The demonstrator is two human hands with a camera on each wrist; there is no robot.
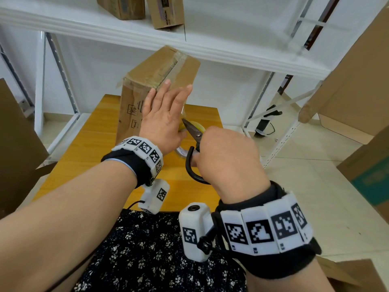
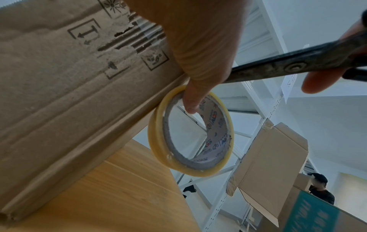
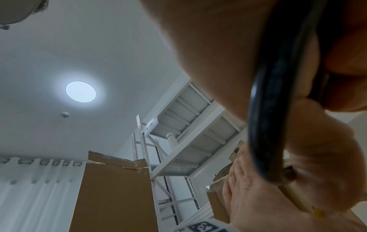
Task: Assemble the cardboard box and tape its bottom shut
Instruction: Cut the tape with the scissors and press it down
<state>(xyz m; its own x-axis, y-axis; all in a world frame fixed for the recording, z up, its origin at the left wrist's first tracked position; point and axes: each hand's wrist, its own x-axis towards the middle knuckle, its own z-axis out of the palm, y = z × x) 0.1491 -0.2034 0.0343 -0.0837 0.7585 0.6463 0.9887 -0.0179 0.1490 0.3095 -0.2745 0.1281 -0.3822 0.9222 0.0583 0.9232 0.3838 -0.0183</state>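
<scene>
1. Head view: cardboard box (image 1: 147, 87) stands on end on the wooden table (image 1: 88, 148), its taped seam facing up and away from us. Our left hand (image 1: 163, 119) lies flat against the box's near side, fingers straight. Our right hand (image 1: 227, 157) grips black-handled scissors (image 1: 193, 133), blade tips pointing at a strand of clear tape beside the left hand.

2. Left wrist view: the tape roll (image 2: 190, 133) hangs from one finger of our left hand (image 2: 198, 47), hooked through its core, just beside the box's (image 2: 69, 94) edge and above the table (image 2: 119, 196). The scissors' (image 2: 294, 66) worn blades reach in from the right.

3. Right wrist view: our right hand (image 3: 228, 55) is curled through the scissors' (image 3: 272, 109) dark handle loop. White shelving (image 3: 188, 141) and another carton (image 3: 115, 196) rise behind.
</scene>
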